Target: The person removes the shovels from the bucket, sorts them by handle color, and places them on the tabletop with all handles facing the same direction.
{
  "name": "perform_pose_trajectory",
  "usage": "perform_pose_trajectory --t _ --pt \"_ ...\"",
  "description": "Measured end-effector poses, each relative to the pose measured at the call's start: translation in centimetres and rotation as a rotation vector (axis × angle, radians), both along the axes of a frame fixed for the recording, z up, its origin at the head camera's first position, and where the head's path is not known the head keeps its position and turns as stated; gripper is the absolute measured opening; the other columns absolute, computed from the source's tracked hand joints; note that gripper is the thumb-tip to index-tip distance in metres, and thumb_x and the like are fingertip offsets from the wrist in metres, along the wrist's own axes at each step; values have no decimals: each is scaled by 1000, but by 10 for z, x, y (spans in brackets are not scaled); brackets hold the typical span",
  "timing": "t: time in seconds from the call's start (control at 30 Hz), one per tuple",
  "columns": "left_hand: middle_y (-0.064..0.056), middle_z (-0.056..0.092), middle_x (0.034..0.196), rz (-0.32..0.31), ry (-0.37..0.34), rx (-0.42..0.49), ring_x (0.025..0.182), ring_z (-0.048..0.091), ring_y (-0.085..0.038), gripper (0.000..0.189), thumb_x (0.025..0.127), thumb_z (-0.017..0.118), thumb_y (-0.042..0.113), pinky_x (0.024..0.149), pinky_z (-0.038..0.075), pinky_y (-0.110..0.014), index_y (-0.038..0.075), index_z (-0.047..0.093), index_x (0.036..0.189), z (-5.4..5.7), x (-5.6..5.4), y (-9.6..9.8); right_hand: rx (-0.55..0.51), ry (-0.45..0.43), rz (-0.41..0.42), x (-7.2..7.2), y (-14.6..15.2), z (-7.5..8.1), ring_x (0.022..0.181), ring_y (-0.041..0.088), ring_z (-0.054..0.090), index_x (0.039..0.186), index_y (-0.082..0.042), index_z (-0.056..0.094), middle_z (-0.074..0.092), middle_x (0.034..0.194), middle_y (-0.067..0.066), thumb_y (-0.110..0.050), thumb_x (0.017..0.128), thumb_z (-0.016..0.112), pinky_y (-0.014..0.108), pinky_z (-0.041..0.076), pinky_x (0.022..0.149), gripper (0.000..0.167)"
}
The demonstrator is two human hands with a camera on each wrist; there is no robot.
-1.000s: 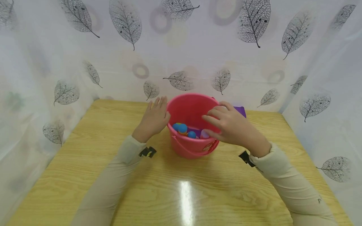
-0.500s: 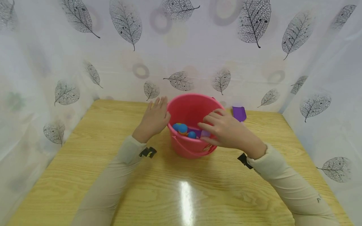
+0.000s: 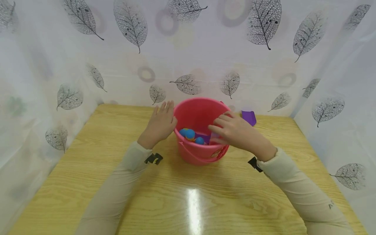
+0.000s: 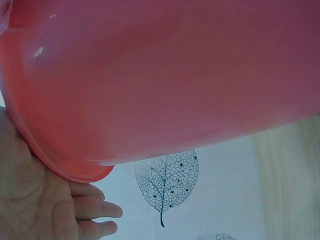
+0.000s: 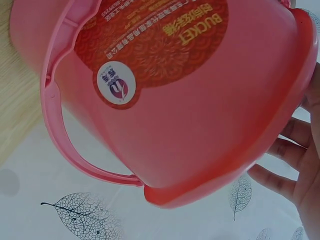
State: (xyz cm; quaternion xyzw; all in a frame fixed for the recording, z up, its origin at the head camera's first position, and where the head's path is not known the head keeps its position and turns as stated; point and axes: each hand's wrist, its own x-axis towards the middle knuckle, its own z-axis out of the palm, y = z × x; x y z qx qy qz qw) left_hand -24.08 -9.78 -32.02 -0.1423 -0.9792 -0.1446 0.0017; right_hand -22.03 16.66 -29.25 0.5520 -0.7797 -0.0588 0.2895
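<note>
A pink bucket [image 3: 192, 153] stands upright on the table with its handle hanging down the front. Against the left side of its rim lies my left hand [image 3: 158, 125], fingers straight and pointing away. My right hand [image 3: 235, 133] hovers over the right rim, fingers loosely bent and spread, and the right wrist view shows the fingers [image 5: 272, 180] beside the rim without a grip. Inside the bucket are a blue ball [image 3: 190, 134], a smaller blue ball [image 3: 199, 140] and a flat purple piece [image 3: 203, 138]. A pale pink item by my right thumb is partly hidden.
A purple scoop-shaped piece [image 3: 249, 117] lies on the wooden table [image 3: 164, 202] behind my right hand. A white curtain [image 3: 188, 55] printed with leaves encloses the back and both sides. A red label [image 5: 165, 45] is on the bucket's outside.
My right hand first shifted left and lower over the bucket, then rose slightly back to the right. The purple piece behind it came into fuller view. My left hand stayed put.
</note>
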Motion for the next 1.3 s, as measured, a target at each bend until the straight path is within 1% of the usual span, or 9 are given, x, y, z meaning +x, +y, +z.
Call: perform_pose_trajectory --t 0.13,0.3,0.4,0.6,0.8,0.9,1.03,1.13,1.3 --pt "-16 11 158 -3 -2 1 147 9 -34 61 99 28 27 120 5 -50 -1 9 150 0 0 0 9 8 -13 -4 1 0 82 20 64 95 -11 68 68 84 3 -43 73 75 36 49 81 40" --pt "-15 11 158 -7 -4 5 147 8 -33 61 99 27 27 120 4 -50 -1 9 150 -1 -1 -1 18 -4 -35 -7 1 -1 81 20 63 93 -12 68 67 82 2 -46 71 75 36 47 80 41" --pt "-16 12 158 -10 2 5 147 9 -34 61 99 28 27 120 5 -50 -1 9 150 -1 -1 -1 29 -22 -54 -9 1 -1 79 20 62 91 -13 67 68 79 0 -47 69 75 36 46 79 41" --pt "-16 12 158 -13 2 8 147 7 -33 61 99 28 26 120 5 -50 -1 9 150 0 -1 -1 58 -81 -89 -10 3 -1 79 19 61 89 -14 67 68 78 -1 -47 68 75 38 43 81 40" --pt "-15 11 158 -13 -2 14 147 7 -33 61 99 28 27 120 3 -50 -1 10 150 0 -1 -2 84 -111 -104 -10 3 1 78 19 59 87 -15 66 66 78 -1 -46 69 73 37 42 79 36" --pt "-16 12 158 -13 0 13 147 8 -33 61 99 28 27 120 4 -50 -1 10 150 0 -1 -2 90 -118 -102 -9 3 2 77 19 58 87 -15 66 65 77 -1 -44 69 74 35 42 77 35" --pt "-16 12 158 -12 -1 6 147 9 -34 61 99 28 27 120 5 -50 -1 10 150 1 -1 -2 101 -142 -110 -8 3 4 74 17 58 88 -16 66 62 75 -2 -41 68 76 29 39 69 34" --pt "-16 12 158 -10 -7 5 147 8 -33 60 99 28 27 120 4 -50 -1 9 150 1 -1 -2 122 -163 -128 -7 2 5 74 16 57 90 -16 66 61 76 -2 -40 67 76 27 37 65 35" --pt "-15 11 158 -9 -14 11 147 7 -33 61 99 27 27 120 3 -50 -1 9 150 2 -1 -3 157 -172 -155 -3 1 12 78 16 58 94 -17 67 64 80 -2 -31 68 80 29 41 70 33"
